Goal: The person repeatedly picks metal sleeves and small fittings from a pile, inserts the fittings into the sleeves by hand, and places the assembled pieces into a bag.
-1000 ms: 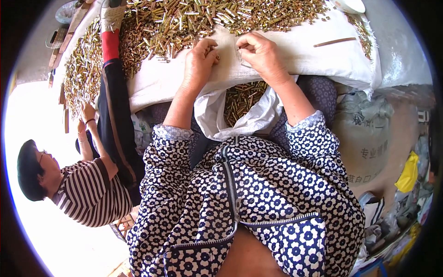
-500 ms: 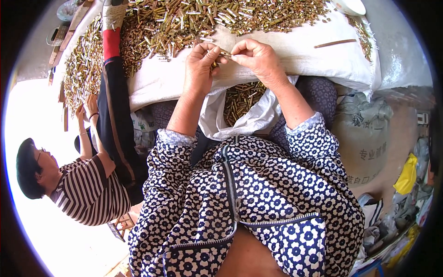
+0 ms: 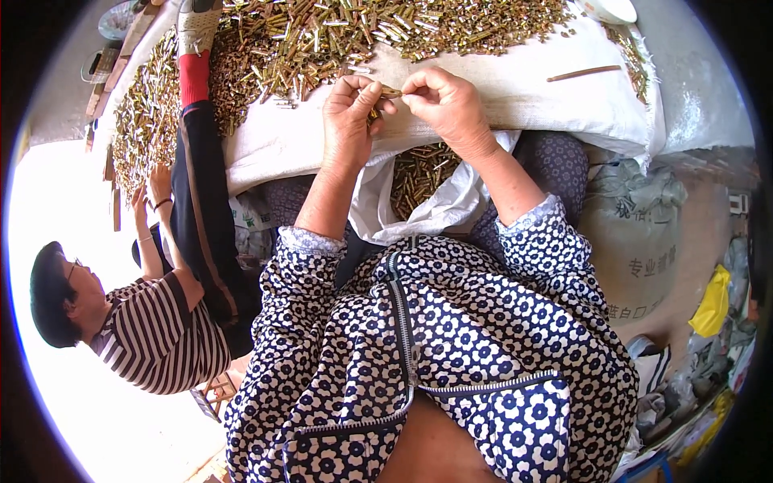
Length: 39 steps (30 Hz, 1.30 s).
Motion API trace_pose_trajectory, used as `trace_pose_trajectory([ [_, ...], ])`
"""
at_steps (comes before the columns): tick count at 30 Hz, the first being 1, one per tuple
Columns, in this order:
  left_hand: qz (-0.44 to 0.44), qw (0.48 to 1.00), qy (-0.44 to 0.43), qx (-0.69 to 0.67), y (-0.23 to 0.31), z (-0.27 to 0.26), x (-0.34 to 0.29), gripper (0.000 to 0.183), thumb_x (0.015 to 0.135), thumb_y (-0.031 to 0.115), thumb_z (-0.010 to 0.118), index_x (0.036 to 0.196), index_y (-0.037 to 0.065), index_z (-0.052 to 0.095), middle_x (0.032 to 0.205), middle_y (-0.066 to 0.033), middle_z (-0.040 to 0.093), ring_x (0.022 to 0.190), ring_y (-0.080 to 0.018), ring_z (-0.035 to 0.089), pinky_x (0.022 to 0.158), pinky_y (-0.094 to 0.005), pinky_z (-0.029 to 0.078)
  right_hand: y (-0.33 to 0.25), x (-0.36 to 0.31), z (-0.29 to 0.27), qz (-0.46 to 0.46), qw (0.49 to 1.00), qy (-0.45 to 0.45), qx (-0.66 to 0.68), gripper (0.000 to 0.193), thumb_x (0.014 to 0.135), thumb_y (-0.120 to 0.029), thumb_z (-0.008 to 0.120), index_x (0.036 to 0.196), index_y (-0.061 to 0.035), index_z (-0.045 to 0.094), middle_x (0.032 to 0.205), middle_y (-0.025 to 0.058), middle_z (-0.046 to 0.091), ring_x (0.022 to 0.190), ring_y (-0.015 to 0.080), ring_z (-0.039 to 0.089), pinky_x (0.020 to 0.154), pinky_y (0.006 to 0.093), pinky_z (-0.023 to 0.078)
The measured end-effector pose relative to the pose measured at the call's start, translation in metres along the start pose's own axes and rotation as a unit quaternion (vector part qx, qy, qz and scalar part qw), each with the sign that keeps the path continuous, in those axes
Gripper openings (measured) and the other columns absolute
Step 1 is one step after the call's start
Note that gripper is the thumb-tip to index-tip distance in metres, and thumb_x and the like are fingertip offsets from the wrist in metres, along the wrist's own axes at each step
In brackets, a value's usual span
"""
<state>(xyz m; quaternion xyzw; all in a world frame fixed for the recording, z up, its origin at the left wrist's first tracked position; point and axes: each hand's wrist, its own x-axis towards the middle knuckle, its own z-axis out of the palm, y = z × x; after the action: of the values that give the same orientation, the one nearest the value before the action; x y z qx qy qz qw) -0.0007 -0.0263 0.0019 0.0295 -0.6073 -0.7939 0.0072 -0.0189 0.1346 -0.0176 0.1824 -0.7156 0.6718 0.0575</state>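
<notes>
Over the near edge of the cloth-covered worktable (image 3: 483, 88), my left hand (image 3: 349, 121) is closed round a slim brass-coloured metal piece (image 3: 390, 92), shaped like a small anchor bolt. More such metal shows under its curled fingers. My right hand (image 3: 448, 105) pinches the piece's other end between thumb and forefinger; whatever small part lies in that pinch is hidden. Below my hands, between my knees, an open white sack (image 3: 370, 201) holds many similar metal pieces (image 3: 420, 177). A wide heap of loose metal pieces (image 3: 322, 40) covers the table's far side.
On my left sits another person (image 3: 161, 322) in a striped top, hands at the heap's edge, one leg stretched onto the table. A thin brown stick (image 3: 584, 73) and a white bowl (image 3: 610, 10) lie at the right. Large sacks (image 3: 636, 233) and a yellow bag (image 3: 712, 302) stand beyond my right knee.
Both hands stay in nearly the same place on the metal piece. My right hand has shifted slightly left and its grip at the end has turned a little.
</notes>
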Motion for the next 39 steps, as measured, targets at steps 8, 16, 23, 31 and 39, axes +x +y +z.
trace_pose_trajectory([
  [8, 0.026, 0.998, -0.003, 0.065, -0.005, 0.005, 0.002, 0.009, 0.09, 0.011, 0.061, 0.091, 0.006, 0.053, 0.077, -0.0027, 0.061, 0.063, -0.0105, 0.06, 0.045, -0.0194, 0.04, 0.005, 0.0, -0.005, -0.075, 0.988, -0.017, -0.135, 0.01, 0.074, 0.0, 0.064, 0.081, -0.0054, 0.059, 0.081, 0.006, 0.061, 0.075, 0.0205, 0.062, 0.067, 0.0301, 0.051],
  [16, 0.26, 0.801, -0.045, 0.537, -0.021, 0.02, 0.0, 0.013, 0.083, 0.009, 0.065, 0.092, 0.006, 0.056, 0.075, -0.0145, 0.062, 0.067, -0.0291, 0.063, 0.06, -0.0366, 0.05, 0.006, 0.007, -0.022, -0.123, 0.937, -0.011, -0.326, 0.011, 0.072, -0.002, 0.057, 0.083, -0.0047, 0.059, 0.085, 0.0122, 0.06, 0.085, 0.031, 0.059, 0.072, 0.0402, 0.048],
  [23, 0.281, 0.797, -0.083, 0.528, -0.011, 0.019, -0.007, 0.015, 0.082, 0.01, 0.065, 0.091, 0.005, 0.054, 0.082, -0.0166, 0.062, 0.071, -0.035, 0.062, 0.061, -0.0393, 0.051, 0.016, 0.023, -0.05, -0.054, 0.853, 0.116, -0.507, 0.024, 0.078, -0.012, 0.065, 0.101, -0.0095, 0.063, 0.112, 0.0071, 0.061, 0.102, 0.0264, 0.058, 0.087, 0.0362, 0.049],
  [31, 0.16, 0.893, -0.132, 0.4, 0.016, 0.004, -0.013, 0.02, 0.086, 0.013, 0.065, 0.102, 0.001, 0.06, 0.085, -0.0121, 0.064, 0.078, -0.0198, 0.064, 0.067, -0.0295, 0.052, 0.023, 0.026, -0.053, -0.044, 0.832, 0.048, -0.55, 0.028, 0.08, -0.008, 0.06, 0.107, -0.0039, 0.061, 0.111, 0.0113, 0.059, 0.104, 0.0286, 0.056, 0.089, 0.0366, 0.048],
  [39, 0.261, 0.654, -0.029, 0.709, 0.012, -0.034, 0.058, 0.02, 0.083, 0.008, 0.059, 0.102, 0.006, 0.064, 0.097, -0.0115, 0.062, 0.086, -0.0305, 0.062, 0.075, -0.0376, 0.05, 0.022, 0.028, -0.044, -0.079, 0.833, 0.047, -0.545, 0.023, 0.08, -0.005, 0.059, 0.102, -0.0046, 0.065, 0.099, 0.0103, 0.062, 0.093, 0.0278, 0.059, 0.08, 0.0385, 0.05],
])
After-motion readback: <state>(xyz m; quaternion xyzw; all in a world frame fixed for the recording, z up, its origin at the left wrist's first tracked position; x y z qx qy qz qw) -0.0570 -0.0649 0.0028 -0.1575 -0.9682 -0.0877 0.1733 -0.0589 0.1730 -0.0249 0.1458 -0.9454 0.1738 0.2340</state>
